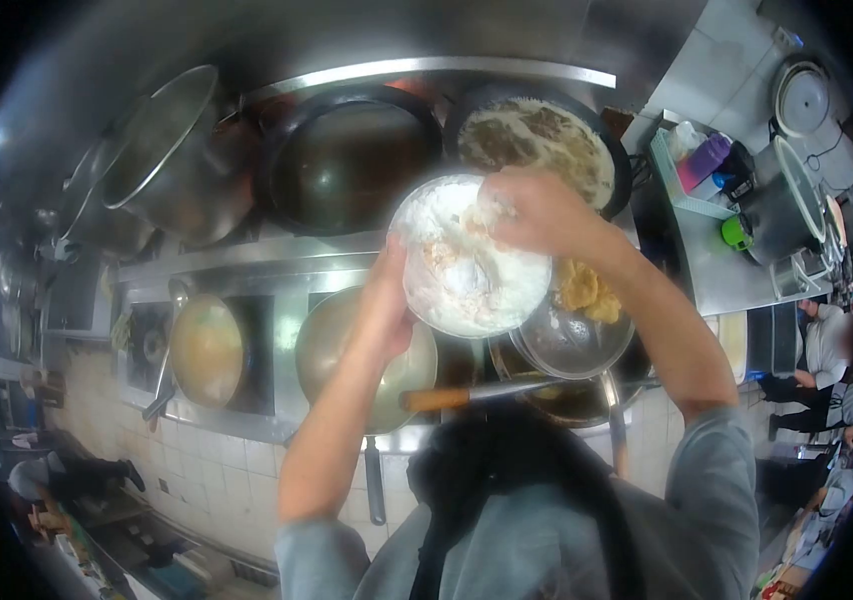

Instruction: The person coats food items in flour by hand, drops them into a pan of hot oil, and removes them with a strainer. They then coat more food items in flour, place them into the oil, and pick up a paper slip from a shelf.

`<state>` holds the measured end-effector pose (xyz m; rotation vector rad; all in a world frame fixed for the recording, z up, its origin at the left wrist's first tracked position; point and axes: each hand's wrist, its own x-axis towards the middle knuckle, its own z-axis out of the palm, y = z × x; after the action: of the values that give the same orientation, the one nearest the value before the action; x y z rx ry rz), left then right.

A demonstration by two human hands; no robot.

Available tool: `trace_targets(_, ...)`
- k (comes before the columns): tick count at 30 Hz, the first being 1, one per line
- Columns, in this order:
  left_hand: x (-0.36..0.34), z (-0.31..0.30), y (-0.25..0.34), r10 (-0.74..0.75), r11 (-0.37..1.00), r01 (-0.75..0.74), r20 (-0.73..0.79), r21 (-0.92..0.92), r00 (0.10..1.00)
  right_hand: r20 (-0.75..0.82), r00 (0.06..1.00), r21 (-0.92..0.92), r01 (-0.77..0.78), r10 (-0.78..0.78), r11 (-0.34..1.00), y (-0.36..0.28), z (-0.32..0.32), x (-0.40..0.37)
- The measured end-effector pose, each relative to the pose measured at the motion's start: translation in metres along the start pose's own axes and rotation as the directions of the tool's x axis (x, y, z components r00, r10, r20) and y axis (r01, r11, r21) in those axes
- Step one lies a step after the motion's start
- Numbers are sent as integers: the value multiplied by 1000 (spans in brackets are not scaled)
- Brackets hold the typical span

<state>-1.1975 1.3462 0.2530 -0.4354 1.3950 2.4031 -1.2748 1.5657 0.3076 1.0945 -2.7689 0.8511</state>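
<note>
A round bowl of white flour [487, 290] is held up over the stove, and my left hand [387, 305] grips its left rim. My right hand [537, 210] is at the bowl's upper right, its fingers drawn together in the flour; whatever they hold is hidden and blurred. Behind that hand a black wok of foaming oil [537, 135] bubbles. Golden fried pieces [589, 290] lie in a strainer [572, 340] at the bowl's lower right.
A wok of dark liquid [352, 160] sits at the back. Tall pots [182, 165] stand left; an empty-looking wok [317, 350] and a pan of yellowish liquid [207, 350] are nearer. A wooden handle [435, 399] crosses the front. Several people [827, 345] stand at far right.
</note>
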Motion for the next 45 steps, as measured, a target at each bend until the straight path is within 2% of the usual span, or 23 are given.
trace_targets(2,4,-3,-4,-17,999,17,3,-27,1000,103,994,-89,-20,29,996,0,8,-7)
trace_targets(5,12,-5,-11,-9,998,13,57,-60,998,88,996,-91,-24,32,996,9,25,-19)
trace_targets(9,20,-13,-19,25,997,-17,119,-69,993,119,984,-69,-128,135,989,2,29,-20)
trace_targets(10,19,-14,-20,34,998,-24,154,-62,987,97,989,-94,-99,108,991,4,31,-20)
trace_targets(13,18,-12,-21,31,1000,-30,91,-10,995,191,965,-96,-163,179,982,1,28,-15)
trace_targets(17,12,-5,-17,27,999,-25,42,-33,999,192,957,-156,-190,219,969,1,18,-16)
trace_targets(19,10,-4,-15,20,998,-18,36,-52,999,43,991,-48,-124,126,991,10,12,-17)
trace_targets(20,11,-10,-17,19,998,-17,33,-54,999,46,991,-46,-123,126,991,14,4,-15)
trace_targets(22,15,-27,-20,39,995,-31,91,-91,995,-159,987,94,23,-8,995,19,-17,-10)
trace_targets(23,11,-28,-16,35,996,-27,90,-91,995,-158,987,96,20,-4,995,22,-25,-8)
trace_targets(25,1,-27,-4,-14,994,16,12,-108,1000,-309,936,117,-137,167,984,30,-35,-5)
trace_targets(26,0,-33,-3,1,995,0,3,-103,1000,-307,937,121,-138,169,983,39,-37,-4)
trace_targets(28,-1,-42,-1,24,994,-27,-25,-105,999,-228,928,23,-297,294,955,63,-35,-3)
trace_targets(29,-1,-45,-1,52,993,-57,-48,-106,997,-224,930,25,-294,292,955,77,-28,-2)
trace_targets(31,-3,-49,2,55,991,-62,-65,-116,996,-76,921,-100,-388,382,916,109,-4,0)
trace_targets(32,-3,-51,3,58,990,-67,-75,-124,996,-72,923,-100,-384,378,918,124,9,1)
trace_targets(34,1,-61,-1,66,990,-74,-66,-124,996,60,913,-239,-380,404,893,145,28,2)
trace_targets(38,4,-66,0,69,990,-76,-60,-120,996,84,906,-178,-397,416,900,147,37,7)
trace_targets(40,2,-60,2,84,988,-92,-69,-122,994,-29,963,-256,-266,267,929,162,34,8)
trace_targets(41,2,-57,3,100,986,-109,-77,-124,992,-32,962,-259,-271,272,927,157,27,6)
trace_targets(43,13,-60,-3,135,979,-139,-38,-146,990,-135,926,-172,-373,354,912,132,-1,3)
trace_targets(45,16,-57,-2,178,969,-178,-16,-170,984,-151,933,-113,-344,326,932,113,-15,-1)
